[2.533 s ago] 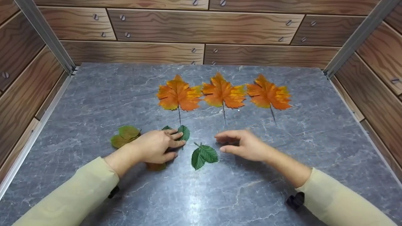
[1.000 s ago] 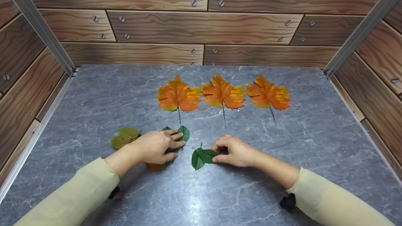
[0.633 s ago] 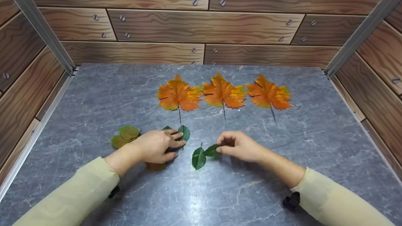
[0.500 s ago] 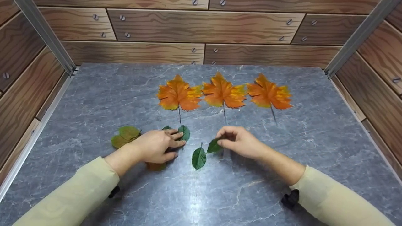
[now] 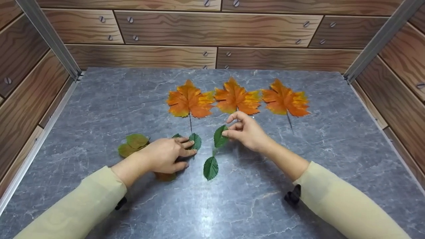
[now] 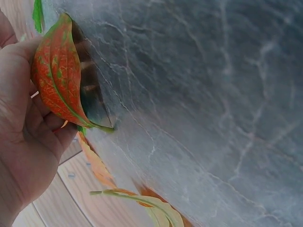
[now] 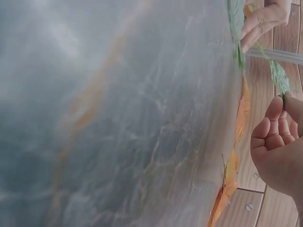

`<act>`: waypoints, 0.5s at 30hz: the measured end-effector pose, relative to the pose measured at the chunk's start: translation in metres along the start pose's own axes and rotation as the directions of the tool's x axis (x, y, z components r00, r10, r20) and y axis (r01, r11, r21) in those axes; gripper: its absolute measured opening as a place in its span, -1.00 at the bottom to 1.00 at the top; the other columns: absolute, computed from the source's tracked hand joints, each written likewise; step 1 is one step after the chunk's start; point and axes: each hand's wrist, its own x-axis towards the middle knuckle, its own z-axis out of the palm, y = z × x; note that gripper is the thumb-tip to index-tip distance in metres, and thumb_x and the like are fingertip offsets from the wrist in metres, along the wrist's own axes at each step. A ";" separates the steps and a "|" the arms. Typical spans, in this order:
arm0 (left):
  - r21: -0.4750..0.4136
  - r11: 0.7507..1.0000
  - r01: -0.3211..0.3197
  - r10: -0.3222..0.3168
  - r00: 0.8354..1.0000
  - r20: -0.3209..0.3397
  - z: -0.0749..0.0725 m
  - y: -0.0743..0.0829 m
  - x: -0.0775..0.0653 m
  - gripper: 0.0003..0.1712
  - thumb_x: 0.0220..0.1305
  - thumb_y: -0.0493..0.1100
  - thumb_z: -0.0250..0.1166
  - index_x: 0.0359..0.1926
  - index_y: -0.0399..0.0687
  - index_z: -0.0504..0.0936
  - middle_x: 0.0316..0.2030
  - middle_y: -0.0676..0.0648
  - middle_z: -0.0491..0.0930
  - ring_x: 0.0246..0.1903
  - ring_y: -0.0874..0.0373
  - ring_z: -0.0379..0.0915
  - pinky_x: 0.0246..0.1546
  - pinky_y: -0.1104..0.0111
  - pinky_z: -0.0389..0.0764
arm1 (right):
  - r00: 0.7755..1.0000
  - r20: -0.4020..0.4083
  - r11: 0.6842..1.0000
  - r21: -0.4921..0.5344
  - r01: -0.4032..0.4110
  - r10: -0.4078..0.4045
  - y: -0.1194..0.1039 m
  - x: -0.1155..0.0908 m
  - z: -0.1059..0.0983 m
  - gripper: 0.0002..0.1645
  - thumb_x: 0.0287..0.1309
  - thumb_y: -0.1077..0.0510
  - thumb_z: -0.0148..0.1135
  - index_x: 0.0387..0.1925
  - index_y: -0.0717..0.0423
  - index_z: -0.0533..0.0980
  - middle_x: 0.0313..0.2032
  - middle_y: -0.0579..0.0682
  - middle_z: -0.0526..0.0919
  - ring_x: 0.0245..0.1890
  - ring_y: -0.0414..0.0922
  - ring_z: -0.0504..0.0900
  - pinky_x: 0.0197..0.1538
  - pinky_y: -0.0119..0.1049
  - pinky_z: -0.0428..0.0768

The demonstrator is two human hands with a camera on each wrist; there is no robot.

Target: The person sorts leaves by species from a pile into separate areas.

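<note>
In the head view my right hand pinches a green leaf between thumb and fingers, its stem end pointing down. The right wrist view shows this toothed leaf raised off the table. Just below it lies a second green leaf. My left hand rests with fairly straight fingers over another green leaf, which is partly covered. An orange-red leaf with a green midrib stands up close by the left hand in the left wrist view; in the head view that hand mostly hides it.
Three orange maple leaves lie in a row across the back, stems toward me. Left of my left hand are brownish-green leaves. The grey marbled table is bounded by wood-patterned walls and metal corner posts.
My right hand came in from the right, pinched the right one of two crossed green leaves, lifted it and moved it away from me, toward the maple leaves. The left hand stayed put.
</note>
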 end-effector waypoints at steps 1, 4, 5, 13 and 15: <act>0.000 1.000 -0.001 0.001 1.000 -0.001 0.000 0.000 0.000 -0.41 0.54 0.04 0.26 0.49 0.01 0.53 0.51 -0.22 0.34 0.50 -0.25 0.25 0.32 -0.15 0.49 | 1.000 -0.010 1.000 -0.009 0.002 -0.002 0.001 0.003 0.001 -0.72 0.29 0.35 0.45 -0.05 0.27 0.54 -0.39 0.03 0.75 -0.39 -0.01 0.69 -0.25 -0.21 0.71; -0.005 1.000 -0.006 0.006 1.000 -0.008 0.000 0.000 0.000 -0.41 0.54 0.04 0.26 0.48 0.00 0.53 0.50 -0.23 0.35 0.50 -0.25 0.26 0.33 -0.15 0.48 | 0.999 -0.031 0.999 -0.048 0.015 -0.016 0.003 0.011 0.003 -0.88 0.30 0.34 0.45 -0.18 0.26 0.65 -0.39 0.00 0.73 -0.39 -0.05 0.67 -0.25 -0.25 0.71; -0.005 1.000 -0.007 0.007 1.000 -0.011 0.000 -0.001 0.000 -0.41 0.54 0.04 0.26 0.48 0.00 0.53 0.50 -0.23 0.35 0.50 -0.25 0.26 0.34 -0.15 0.48 | 0.999 -0.034 0.998 -0.065 0.021 -0.023 0.004 0.013 0.004 -0.92 0.31 0.33 0.45 -0.19 0.26 0.68 -0.38 0.00 0.73 -0.39 -0.07 0.66 -0.25 -0.28 0.69; -0.003 1.000 -0.009 0.009 1.000 -0.019 0.001 -0.001 0.000 -0.41 0.54 0.05 0.26 0.48 0.00 0.54 0.49 -0.23 0.36 0.49 -0.25 0.27 0.33 -0.14 0.49 | 1.000 -0.022 0.995 -0.103 0.013 -0.016 0.008 0.024 0.012 -0.87 0.36 0.34 0.38 -0.10 0.26 0.71 -0.22 0.02 0.75 -0.31 -0.19 0.62 -0.22 -0.41 0.61; -0.001 1.000 -0.008 0.008 1.000 -0.020 0.001 0.000 0.000 -0.41 0.54 0.05 0.26 0.48 0.00 0.54 0.49 -0.23 0.36 0.49 -0.25 0.27 0.33 -0.14 0.49 | 1.000 -0.008 0.995 -0.098 0.008 -0.009 0.009 0.025 0.014 -0.85 0.35 0.36 0.36 -0.07 0.28 0.70 -0.20 0.04 0.74 -0.28 -0.19 0.62 -0.20 -0.42 0.61</act>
